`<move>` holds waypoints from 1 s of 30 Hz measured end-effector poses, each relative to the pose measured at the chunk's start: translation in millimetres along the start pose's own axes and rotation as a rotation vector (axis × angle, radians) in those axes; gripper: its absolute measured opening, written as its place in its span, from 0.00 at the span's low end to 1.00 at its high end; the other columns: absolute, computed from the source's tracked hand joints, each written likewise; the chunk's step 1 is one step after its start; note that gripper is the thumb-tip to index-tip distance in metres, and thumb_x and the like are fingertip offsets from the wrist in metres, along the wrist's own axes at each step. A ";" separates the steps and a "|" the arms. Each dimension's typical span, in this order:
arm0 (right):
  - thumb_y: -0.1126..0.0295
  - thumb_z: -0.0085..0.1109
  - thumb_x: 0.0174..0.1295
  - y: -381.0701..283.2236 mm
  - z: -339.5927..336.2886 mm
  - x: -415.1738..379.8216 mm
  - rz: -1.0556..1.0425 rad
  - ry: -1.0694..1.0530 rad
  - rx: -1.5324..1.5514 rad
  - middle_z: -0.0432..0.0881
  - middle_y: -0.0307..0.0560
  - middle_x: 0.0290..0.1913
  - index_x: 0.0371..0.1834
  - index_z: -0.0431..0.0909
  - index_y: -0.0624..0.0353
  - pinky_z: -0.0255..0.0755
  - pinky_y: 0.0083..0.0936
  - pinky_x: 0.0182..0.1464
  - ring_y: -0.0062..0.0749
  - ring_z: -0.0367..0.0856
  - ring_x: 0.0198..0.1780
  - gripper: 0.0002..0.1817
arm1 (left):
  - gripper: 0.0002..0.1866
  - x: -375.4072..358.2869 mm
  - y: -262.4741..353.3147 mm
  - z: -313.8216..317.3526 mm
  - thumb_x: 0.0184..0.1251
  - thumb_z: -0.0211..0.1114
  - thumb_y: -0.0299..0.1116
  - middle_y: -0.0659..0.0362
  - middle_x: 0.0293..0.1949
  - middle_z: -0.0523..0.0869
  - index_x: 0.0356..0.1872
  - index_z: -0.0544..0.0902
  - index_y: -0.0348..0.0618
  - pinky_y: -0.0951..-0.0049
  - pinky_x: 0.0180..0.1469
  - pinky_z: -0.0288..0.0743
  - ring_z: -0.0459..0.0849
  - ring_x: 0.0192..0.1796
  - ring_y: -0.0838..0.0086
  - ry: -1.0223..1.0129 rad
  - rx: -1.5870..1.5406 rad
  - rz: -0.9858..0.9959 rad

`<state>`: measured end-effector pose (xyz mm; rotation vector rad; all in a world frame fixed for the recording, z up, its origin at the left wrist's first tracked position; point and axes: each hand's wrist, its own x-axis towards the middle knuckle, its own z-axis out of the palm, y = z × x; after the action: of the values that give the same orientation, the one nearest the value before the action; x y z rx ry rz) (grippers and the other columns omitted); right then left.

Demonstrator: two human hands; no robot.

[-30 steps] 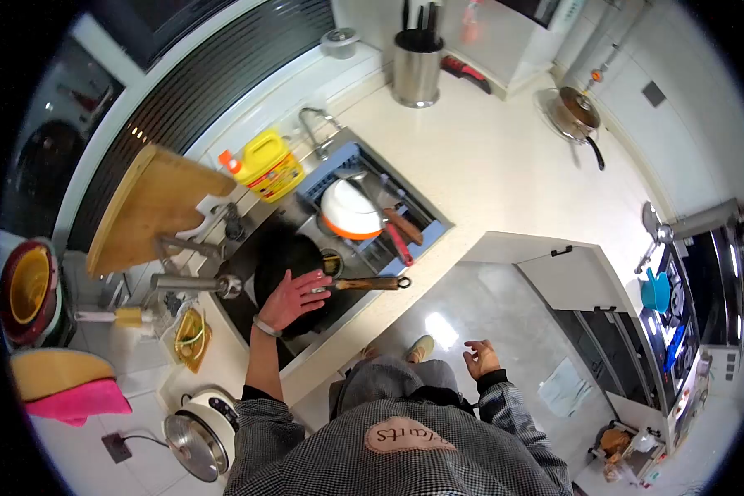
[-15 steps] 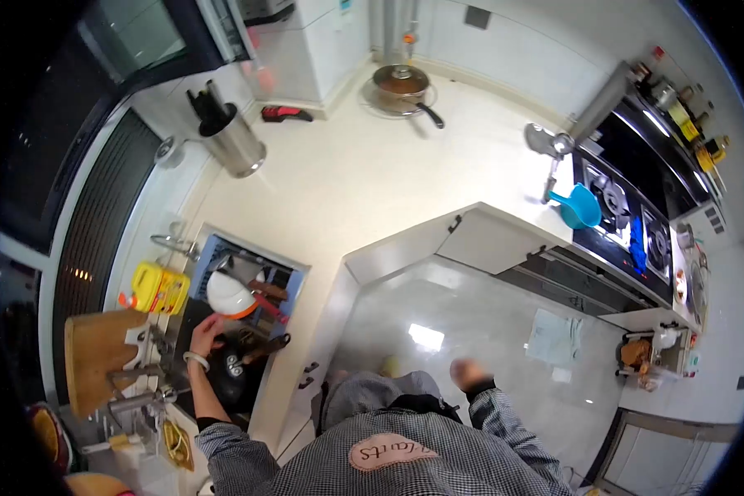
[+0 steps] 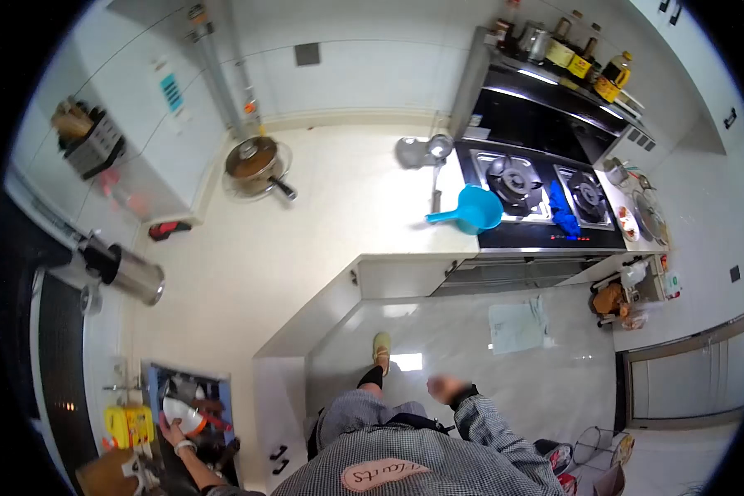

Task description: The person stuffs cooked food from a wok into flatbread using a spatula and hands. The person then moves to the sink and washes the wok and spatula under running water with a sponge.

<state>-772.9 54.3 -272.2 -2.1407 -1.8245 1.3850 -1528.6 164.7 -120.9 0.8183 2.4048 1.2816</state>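
My left hand [image 3: 172,433] reaches into the sink area at the lower left, its fingers apart and right at the edge of a white bowl with an orange rim [image 3: 180,413]. The bowl lies tilted in the sink [image 3: 226,395] among brown-handled and red-handled utensils and other dark items. Over the floor, away from any object, hangs my right hand [image 3: 446,388], blurred so that its fingers do not show clearly.
A yellow jug [image 3: 130,426] stands beside the sink. Along the counter [image 3: 339,194] are a knife holder [image 3: 139,277], a lidded pan [image 3: 253,168] and a blue dipper [image 3: 476,210] by the gas stove [image 3: 517,186]. A cloth-like sheet [image 3: 517,324] lies on the floor.
My view has swung toward the stove, so the sink sits lower and further left. My left hand is closer against the bowl's edge. One foot has come into view.
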 end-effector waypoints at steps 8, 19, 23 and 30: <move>0.60 0.59 0.57 52.4 -173.3 56.9 0.283 0.715 0.400 0.78 0.44 0.22 0.52 0.71 0.61 0.72 0.27 0.33 0.29 0.79 0.27 0.23 | 0.18 -40.8 95.1 194.9 0.60 0.58 0.27 0.50 0.51 0.77 0.53 0.75 0.39 0.70 0.50 0.72 0.76 0.50 0.67 -0.012 -0.204 0.096; 0.56 0.58 0.54 69.7 -462.6 187.6 0.208 0.883 0.191 0.78 0.63 0.45 0.52 0.73 0.61 0.69 0.39 0.50 0.54 0.76 0.49 0.26 | 0.18 -93.1 248.2 254.7 0.58 0.60 0.28 0.60 0.49 0.76 0.52 0.76 0.45 0.72 0.44 0.72 0.74 0.47 0.73 -0.134 -0.381 0.044; 0.63 0.55 0.54 69.5 -467.8 192.4 0.170 0.637 0.256 0.80 0.63 0.34 0.39 0.80 0.63 0.72 0.40 0.42 0.53 0.81 0.40 0.15 | 0.17 -112.8 217.2 195.0 0.58 0.59 0.28 0.62 0.43 0.78 0.51 0.77 0.46 0.77 0.39 0.71 0.74 0.41 0.78 -0.089 -0.285 -0.060; 0.70 0.50 0.60 -78.0 -430.9 159.5 -0.156 0.425 0.375 0.80 0.59 0.24 0.39 0.77 0.70 0.74 0.32 0.26 0.39 0.80 0.18 0.12 | 0.12 -139.7 137.5 139.2 0.58 0.61 0.29 0.65 0.31 0.79 0.44 0.79 0.45 0.84 0.26 0.65 0.71 0.26 0.84 -0.069 -0.304 -0.168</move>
<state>-583.9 426.4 -64.7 -1.8739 -1.4094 1.0360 -1300.6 232.5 -85.7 0.5515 2.1034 1.4745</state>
